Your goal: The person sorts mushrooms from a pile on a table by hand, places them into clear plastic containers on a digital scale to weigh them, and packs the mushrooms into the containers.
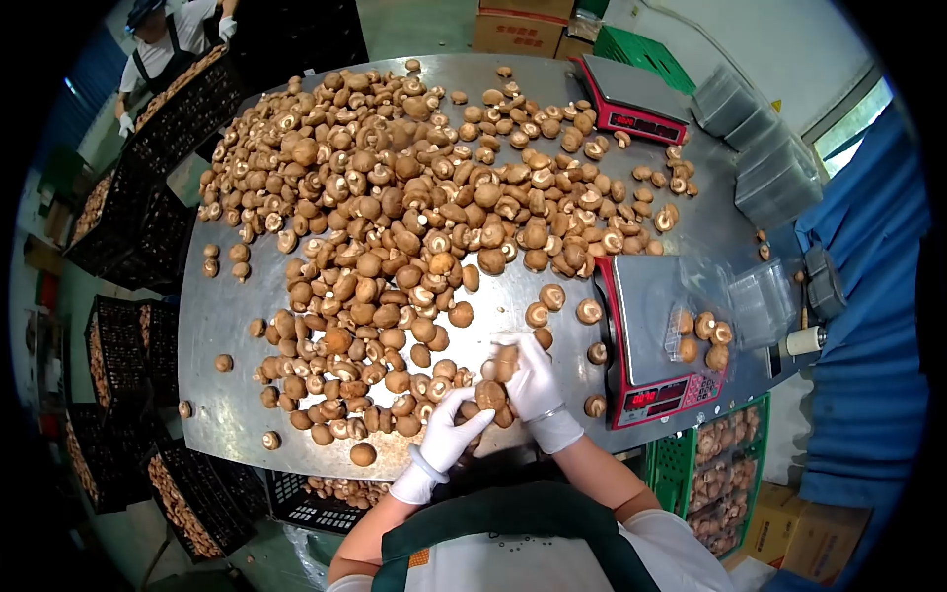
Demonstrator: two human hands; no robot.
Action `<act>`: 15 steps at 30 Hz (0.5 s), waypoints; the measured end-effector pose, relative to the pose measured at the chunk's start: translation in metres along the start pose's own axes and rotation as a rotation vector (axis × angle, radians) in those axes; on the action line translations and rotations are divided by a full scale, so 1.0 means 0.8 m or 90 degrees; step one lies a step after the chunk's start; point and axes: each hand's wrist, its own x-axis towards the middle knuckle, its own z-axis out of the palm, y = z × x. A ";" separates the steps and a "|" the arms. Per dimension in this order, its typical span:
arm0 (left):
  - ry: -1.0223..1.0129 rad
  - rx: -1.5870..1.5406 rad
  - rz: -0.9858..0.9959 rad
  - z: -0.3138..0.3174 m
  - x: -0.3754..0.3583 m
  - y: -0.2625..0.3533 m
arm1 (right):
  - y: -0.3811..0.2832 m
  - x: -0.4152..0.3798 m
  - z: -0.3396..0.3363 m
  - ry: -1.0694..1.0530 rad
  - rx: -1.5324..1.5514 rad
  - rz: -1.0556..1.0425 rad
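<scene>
Both hands wear white gloves and meet at the table's front edge. My left hand (453, 431) has its thumb and fingers closed on a brown mushroom (490, 396). Just right of it and slightly higher, my right hand (534, 379) is closed round another mushroom (504, 363), whose outline is a little blurred. More mushrooms show between and below the hands, partly hidden by them. A big heap of brown mushrooms (365, 187) spreads over the metal table (212, 395). To the right, a clear plastic tray (694, 306) with several mushrooms stands on a red-framed scale (646, 335).
A second red scale (631, 94) is at the back right, near stacked clear trays (777, 178). Black crates (148, 222) of mushrooms line the left side. A green crate (760, 444) stands at the lower right. Another person (163, 44) is at the upper left.
</scene>
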 end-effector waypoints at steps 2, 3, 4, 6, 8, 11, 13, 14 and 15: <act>0.145 0.498 0.339 -0.002 -0.004 0.021 | 0.004 0.003 -0.024 -0.034 0.049 0.017; 0.203 0.579 0.421 -0.003 -0.003 0.024 | 0.005 0.006 -0.044 -0.079 -0.102 0.048; 0.210 0.578 0.421 -0.003 -0.002 0.031 | 0.002 0.003 -0.037 -0.085 -0.103 0.051; 0.264 0.749 0.493 0.003 -0.004 0.042 | -0.006 -0.010 -0.026 -0.274 -0.300 -0.007; 0.251 0.758 0.483 -0.001 0.001 0.030 | 0.008 -0.012 -0.023 -0.305 -0.410 -0.012; 0.211 0.533 0.429 -0.009 -0.001 0.028 | 0.010 -0.012 -0.029 -0.180 -0.191 0.172; 0.194 0.225 0.275 -0.020 -0.005 0.024 | 0.013 -0.009 -0.044 -0.244 0.125 0.319; 0.189 0.025 0.199 -0.023 -0.007 0.023 | 0.017 -0.009 -0.045 -0.243 0.127 0.319; 0.208 -0.052 0.167 -0.028 -0.010 0.023 | 0.022 -0.010 -0.045 -0.226 0.141 0.331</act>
